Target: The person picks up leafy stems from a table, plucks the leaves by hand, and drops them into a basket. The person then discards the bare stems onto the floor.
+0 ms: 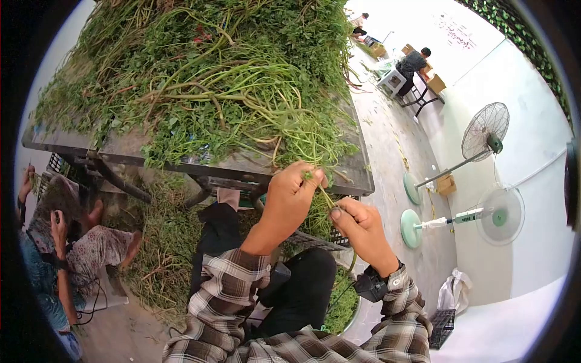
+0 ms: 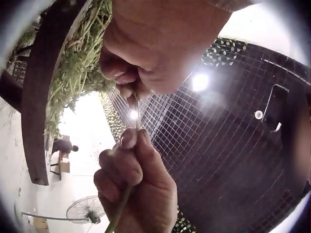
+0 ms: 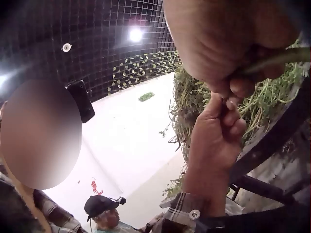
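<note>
One thin stem [image 2: 137,115], pinched by fingers of left hand [image 1: 289,196], right hand [image 1: 364,231]; likely light, easily snapped: pinch bare stretch, gently!

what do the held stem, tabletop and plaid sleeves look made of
The held stem: plant tissue, smooth-looking, slender and green.
Tabletop: perhaps wood or laminate; flat, dull grey, grain unclear.
Plaid sleeves: woven cloth, possibly cotton, matte, with soft folds.

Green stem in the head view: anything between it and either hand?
Nothing visible: the left hand and right hand both pinch the green stem directly, a short span showing between them. The heaped greens lie beyond, on the table.
</note>
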Available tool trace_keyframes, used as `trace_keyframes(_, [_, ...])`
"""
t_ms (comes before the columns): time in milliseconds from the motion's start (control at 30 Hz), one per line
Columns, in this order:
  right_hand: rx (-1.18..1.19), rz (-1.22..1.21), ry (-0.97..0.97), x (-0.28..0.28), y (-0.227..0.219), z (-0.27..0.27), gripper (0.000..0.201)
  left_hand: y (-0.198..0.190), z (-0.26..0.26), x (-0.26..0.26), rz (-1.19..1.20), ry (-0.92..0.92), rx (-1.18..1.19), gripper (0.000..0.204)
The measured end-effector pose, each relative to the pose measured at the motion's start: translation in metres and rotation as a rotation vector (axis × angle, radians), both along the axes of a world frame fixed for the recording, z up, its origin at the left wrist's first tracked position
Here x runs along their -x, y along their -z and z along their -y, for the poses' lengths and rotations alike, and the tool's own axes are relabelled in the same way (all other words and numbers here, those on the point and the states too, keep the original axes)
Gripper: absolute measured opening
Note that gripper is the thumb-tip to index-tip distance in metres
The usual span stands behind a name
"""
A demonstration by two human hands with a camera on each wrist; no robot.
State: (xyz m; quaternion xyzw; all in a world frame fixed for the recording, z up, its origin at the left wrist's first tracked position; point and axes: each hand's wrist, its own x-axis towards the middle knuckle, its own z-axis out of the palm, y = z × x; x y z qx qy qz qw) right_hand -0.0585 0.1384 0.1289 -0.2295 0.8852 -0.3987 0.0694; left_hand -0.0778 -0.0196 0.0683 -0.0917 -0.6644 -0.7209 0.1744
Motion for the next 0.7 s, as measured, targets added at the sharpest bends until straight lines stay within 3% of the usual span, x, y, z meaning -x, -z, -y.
trace_keyframes(67, [-0.01,-0.01,0.015,-0.007,0.0,-0.004,0.016,0.005,-0.01,0.003,-0.115,-0.113,-0.098,0.024])
trace_keyframes(133, [0.041,0.129,0.011,-0.02,0.001,-0.01,0.015,0.002,0.011,0.008,0.165,-0.205,-0.239,0.025])
trace_keyframes(200, [0.017,0.101,-0.028,-0.033,0.011,-0.022,0.015,-0.006,0.033,0.016,0.092,-0.384,-0.504,0.025])
trace_keyframes(333, [0.062,0.191,0.086,-0.053,0.025,-0.044,0.015,0.0,0.064,0.01,0.017,-0.196,-0.649,0.024])
trace_keyframes(400, [0.215,0.249,0.262,-0.056,0.035,-0.055,0.014,-0.001,0.048,0.006,0.129,-0.226,-0.471,0.027])
trace_keyframes(467, [0.181,0.146,0.246,-0.054,0.041,-0.069,0.013,-0.003,0.042,0.003,0.146,-0.172,-0.411,0.027])
trace_keyframes(533, [0.246,0.101,0.408,-0.053,0.036,-0.077,0.014,-0.007,0.039,0.001,0.202,0.02,-0.175,0.027])
trace_keyframes(600, [0.256,0.01,0.47,-0.045,0.044,-0.097,0.017,-0.004,0.039,0.001,0.184,0.071,-0.074,0.027])
trace_keyframes(667, [0.217,-0.092,0.61,-0.03,0.039,-0.119,0.018,-0.004,0.04,-0.002,0.169,0.279,0.284,0.027])
trace_keyframes(700, [0.217,-0.09,0.609,-0.018,0.04,-0.13,0.018,0.007,0.038,0.002,0.215,0.315,0.329,0.026])
